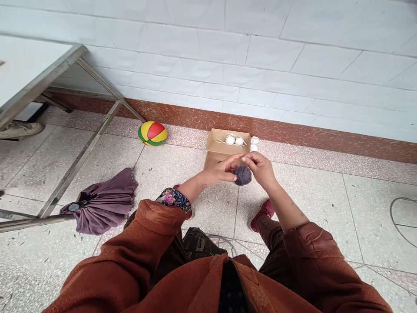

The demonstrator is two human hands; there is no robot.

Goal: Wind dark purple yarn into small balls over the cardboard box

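Note:
A dark purple ball of yarn (243,175) hangs in front of me, held by my left hand (223,170), whose thumb and fingers press on its left side. Above the ball, my right hand (259,167) pinches with thumb and forefinger what looks like a strand of the same yarn; the strand is very thin here. Beyond both hands an open cardboard box (211,141) sits on the floor, partly hidden by my left hand. Two white balls of yarn (234,139) with loose ends lie on its raised lid part. More white yarn balls (254,143) rest just right of the box.
A yellow, red and green ball (153,133) lies near the wall. To the left stands a metal-framed table (74,51), with a folded purple umbrella (107,202) by its leg. A person's shoe (22,129) shows under it. A thin cable (395,221) loops at far right.

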